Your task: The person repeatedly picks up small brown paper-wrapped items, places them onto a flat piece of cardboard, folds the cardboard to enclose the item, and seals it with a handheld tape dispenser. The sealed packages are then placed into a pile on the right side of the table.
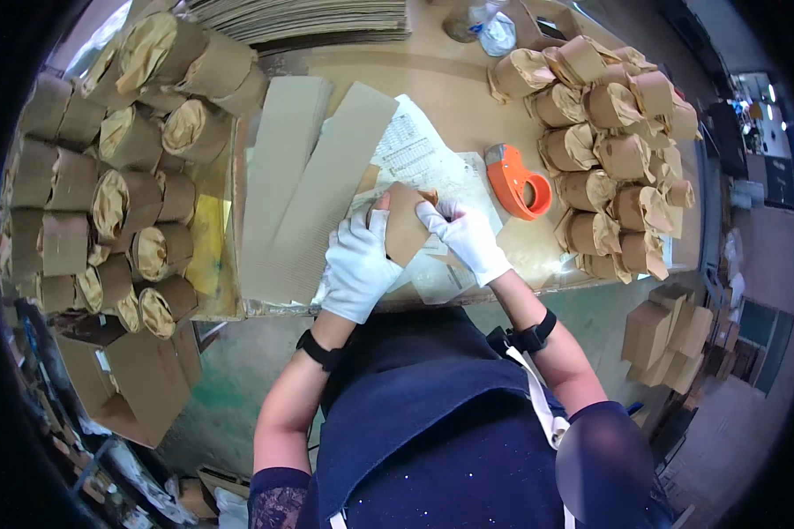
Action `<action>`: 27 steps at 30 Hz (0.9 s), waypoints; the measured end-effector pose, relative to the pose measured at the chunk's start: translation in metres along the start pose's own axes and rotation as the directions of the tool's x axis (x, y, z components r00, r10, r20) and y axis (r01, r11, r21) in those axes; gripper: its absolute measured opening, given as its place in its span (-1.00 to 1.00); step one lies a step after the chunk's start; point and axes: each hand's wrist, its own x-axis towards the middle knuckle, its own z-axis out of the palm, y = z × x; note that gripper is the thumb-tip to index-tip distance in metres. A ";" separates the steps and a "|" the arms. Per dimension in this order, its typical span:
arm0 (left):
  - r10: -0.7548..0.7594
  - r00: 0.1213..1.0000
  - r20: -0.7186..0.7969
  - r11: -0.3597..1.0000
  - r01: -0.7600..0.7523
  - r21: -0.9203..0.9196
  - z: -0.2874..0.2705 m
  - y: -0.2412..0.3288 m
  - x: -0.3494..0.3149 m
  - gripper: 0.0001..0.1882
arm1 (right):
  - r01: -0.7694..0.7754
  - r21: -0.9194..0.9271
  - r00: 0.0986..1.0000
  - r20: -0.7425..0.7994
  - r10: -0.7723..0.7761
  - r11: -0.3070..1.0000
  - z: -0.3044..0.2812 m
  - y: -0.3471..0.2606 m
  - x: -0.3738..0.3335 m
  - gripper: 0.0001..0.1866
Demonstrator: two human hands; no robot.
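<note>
A brown cardboard-wrapped roll (406, 229) is held above the table in front of me, with brown paper showing at its upper end. My left hand (360, 264), in a white glove, wraps round its left side with the thumb up. On the right, my white-gloved right hand (469, 236) has its fingers closed at the roll's upper right edge, by the paper. What exactly those fingertips pinch is hidden. Under the roll lie printed paper sheets (406, 141). Long corrugated cardboard strips (340, 176) lie beside my left hand. An orange tape dispenser (512, 181) stands beyond my right hand.
Several wrapped rolls (125, 203) are stacked at the left, and more wrapped rolls (617, 159) at the right. A pile of flat cardboard (309, 19) lies at the back. An open carton (141, 388) is on the floor at left; folded boxes (670, 337) stand at right.
</note>
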 end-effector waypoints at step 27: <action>0.162 0.987 0.008 0.982 -0.162 0.096 -0.015 -0.022 0.016 0.13 | -0.373 0.310 0.860 0.470 0.200 0.874 -0.030 0.010 -0.042 -0.34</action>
